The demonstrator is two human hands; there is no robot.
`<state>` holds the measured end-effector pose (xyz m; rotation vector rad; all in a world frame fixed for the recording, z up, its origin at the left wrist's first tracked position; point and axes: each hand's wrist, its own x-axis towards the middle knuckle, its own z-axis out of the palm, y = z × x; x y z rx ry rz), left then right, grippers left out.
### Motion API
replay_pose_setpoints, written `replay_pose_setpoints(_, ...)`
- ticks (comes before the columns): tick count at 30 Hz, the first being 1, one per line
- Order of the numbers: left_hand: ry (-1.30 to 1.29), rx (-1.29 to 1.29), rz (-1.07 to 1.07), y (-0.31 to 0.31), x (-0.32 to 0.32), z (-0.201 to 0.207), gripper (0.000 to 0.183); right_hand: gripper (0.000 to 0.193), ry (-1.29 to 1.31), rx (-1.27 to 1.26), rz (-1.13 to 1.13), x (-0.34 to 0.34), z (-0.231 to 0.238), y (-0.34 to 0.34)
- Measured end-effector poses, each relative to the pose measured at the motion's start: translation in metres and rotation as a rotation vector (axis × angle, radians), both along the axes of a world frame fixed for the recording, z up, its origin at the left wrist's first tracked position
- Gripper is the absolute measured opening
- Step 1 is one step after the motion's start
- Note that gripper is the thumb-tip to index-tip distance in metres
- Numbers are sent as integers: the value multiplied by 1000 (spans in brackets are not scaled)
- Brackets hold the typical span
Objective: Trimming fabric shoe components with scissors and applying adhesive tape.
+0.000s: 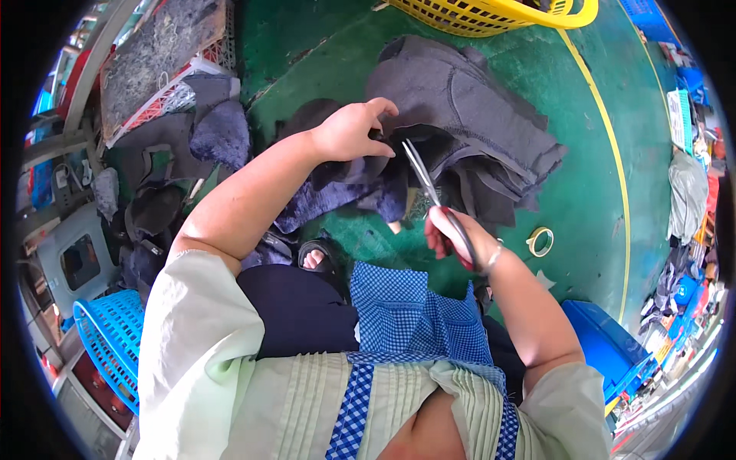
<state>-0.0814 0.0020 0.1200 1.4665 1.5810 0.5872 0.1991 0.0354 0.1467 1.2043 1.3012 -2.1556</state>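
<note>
Through the head camera I view two bare hands working low over a green floor, where the grey cloth pile lies folded in layers ahead of the wearer, just beyond the scissors. The right hand has its fingers wrapped around the scissor handles; I judge that this grip, with the blades angled forward and left, serves to bring the tips to the cloth edge between the hands. The left hand arches above darker pieces left of the pile, thumb and forefinger curved toward each other; I cannot tell whether they pinch any cloth. Its place near the blade tips would suit steadying material. Plush blue-purple cloth lies nearer the wearer. A tape roll rests to the right and a yellow basket stands beyond the pile, both probably set aside to leave working room.
</note>
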Motion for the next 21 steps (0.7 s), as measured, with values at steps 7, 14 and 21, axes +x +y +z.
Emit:
replay_pose_setpoints(7,13,27,48,-11,-2,3,71,52,-61,112,167,-29,0,7)
replay_pose_setpoints(14,-16,-13,39,-16,-4,4,80,52,-201,194,313,-41,12,29)
replay_pose_setpoints(21,-10,-76,273,-27,-15,4,81,51,-136,415,-25,-53,12,21)
